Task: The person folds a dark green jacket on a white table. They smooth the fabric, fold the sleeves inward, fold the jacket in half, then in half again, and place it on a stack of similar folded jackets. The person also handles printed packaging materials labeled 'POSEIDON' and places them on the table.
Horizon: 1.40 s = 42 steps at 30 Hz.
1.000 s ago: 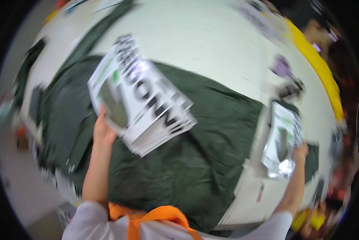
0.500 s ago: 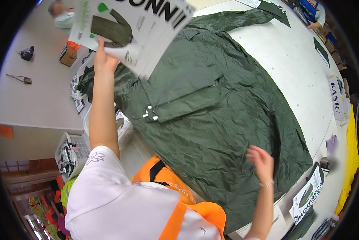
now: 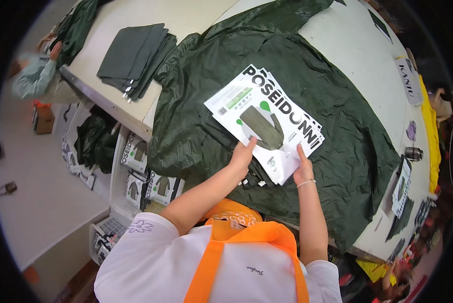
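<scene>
Both my hands grip a small stack of white printed sheets [image 3: 236,108] with a picture of a green coat on the top one. At the stack's near left edge is my left hand [image 3: 242,155], thumb on top. My right hand [image 3: 303,165] closes on the near right edge, its fingers partly hidden below. Under the stack, a dark green raincoat [image 3: 342,171] lies spread and wrinkled over the white table. Small white-tipped cord ends [image 3: 261,183] show by the sheets' near edge.
Folded dark green pieces [image 3: 130,55] lie stacked at the table's left. A white basket [image 3: 116,194] of printed packages stands beside the table. A person [image 3: 35,81] handles green fabric at far left. On the right are a jar [image 3: 413,153], printed sheets [image 3: 402,188] and yellow fabric [image 3: 429,146].
The stack has come down from the upper left to above the raincoat's middle. My right hand has moved up from the raincoat and now grips it too. The view has shifted.
</scene>
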Each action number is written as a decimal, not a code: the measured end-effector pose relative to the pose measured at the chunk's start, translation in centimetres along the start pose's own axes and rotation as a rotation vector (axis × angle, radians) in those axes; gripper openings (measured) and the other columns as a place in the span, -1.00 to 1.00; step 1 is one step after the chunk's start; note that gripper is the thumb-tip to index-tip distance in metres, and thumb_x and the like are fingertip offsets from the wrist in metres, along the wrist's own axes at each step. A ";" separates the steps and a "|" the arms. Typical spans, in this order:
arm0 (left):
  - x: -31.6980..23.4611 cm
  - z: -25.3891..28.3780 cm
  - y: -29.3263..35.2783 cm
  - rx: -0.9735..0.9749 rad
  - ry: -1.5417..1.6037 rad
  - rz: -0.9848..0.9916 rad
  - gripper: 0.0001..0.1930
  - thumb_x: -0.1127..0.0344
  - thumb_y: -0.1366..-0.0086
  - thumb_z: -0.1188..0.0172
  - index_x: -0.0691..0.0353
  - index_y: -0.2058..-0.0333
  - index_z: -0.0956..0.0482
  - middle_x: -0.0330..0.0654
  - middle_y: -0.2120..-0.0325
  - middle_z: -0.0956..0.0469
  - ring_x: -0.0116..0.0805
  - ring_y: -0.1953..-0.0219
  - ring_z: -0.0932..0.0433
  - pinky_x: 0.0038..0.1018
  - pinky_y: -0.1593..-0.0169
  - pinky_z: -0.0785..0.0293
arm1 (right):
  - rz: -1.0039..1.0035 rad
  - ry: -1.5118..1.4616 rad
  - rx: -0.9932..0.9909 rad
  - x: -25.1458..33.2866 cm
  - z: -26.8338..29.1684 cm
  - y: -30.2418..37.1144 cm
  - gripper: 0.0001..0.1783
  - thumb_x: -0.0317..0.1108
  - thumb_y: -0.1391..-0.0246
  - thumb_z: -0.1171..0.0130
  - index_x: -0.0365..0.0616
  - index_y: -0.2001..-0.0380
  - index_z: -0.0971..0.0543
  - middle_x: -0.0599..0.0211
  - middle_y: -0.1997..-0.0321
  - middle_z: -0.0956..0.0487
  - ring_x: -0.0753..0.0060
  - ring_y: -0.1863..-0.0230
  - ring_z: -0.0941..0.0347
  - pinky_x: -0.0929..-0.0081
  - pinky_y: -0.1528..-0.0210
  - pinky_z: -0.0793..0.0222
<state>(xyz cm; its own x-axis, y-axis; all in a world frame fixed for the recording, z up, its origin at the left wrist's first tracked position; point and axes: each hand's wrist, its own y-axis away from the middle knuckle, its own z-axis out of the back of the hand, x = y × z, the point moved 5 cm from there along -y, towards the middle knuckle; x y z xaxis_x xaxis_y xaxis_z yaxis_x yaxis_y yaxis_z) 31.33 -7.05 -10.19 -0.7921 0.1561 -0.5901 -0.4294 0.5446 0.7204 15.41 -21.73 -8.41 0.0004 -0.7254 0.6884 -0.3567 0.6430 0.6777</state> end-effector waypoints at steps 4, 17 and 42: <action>-5.6 5.1 4.6 -0.242 -0.236 -0.073 -0.29 0.14 -0.11 -0.28 0.47 -0.11 -0.19 -0.09 0.09 -0.39 -0.32 0.04 -0.36 -0.47 -0.05 -0.25 | -0.236 -0.022 -0.032 -0.1 -1.3 -0.8 -0.49 -0.40 0.04 -0.28 -0.35 0.00 -0.41 0.21 0.03 -0.51 0.28 0.10 -0.47 0.38 0.06 -0.40; -12.3 4.8 3.0 0.149 0.216 0.269 -0.67 0.36 -0.18 -0.09 0.43 0.12 -0.42 -0.07 0.25 -0.53 -0.23 0.21 -0.54 -0.35 0.12 -0.46 | 0.252 0.222 -0.080 2.0 -9.0 5.4 -0.53 -0.57 0.00 -0.15 -0.38 -0.03 -0.36 0.22 0.01 -0.46 0.36 0.08 -0.41 0.46 0.04 -0.33; -72.9 31.0 -5.1 -0.416 0.344 -1.375 -0.87 0.51 -0.02 -0.08 0.47 0.42 -0.45 -0.16 0.47 -0.48 -0.38 0.47 -0.49 -0.45 0.40 -0.41 | 0.390 0.399 0.880 14.8 -66.1 -1.8 -0.42 -0.10 -0.21 0.00 -0.32 -0.13 -0.26 0.09 0.01 -0.49 0.35 0.05 -0.47 0.48 0.05 -0.41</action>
<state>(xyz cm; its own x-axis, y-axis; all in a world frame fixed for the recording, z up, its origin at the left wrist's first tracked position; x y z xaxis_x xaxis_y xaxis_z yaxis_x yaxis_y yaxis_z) 104.66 4.33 17.88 0.2948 -0.5064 -0.8104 -0.9552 -0.1795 -0.2353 77.83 -17.39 17.64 -0.0097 -0.2685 0.9632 -0.9534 0.2930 0.0721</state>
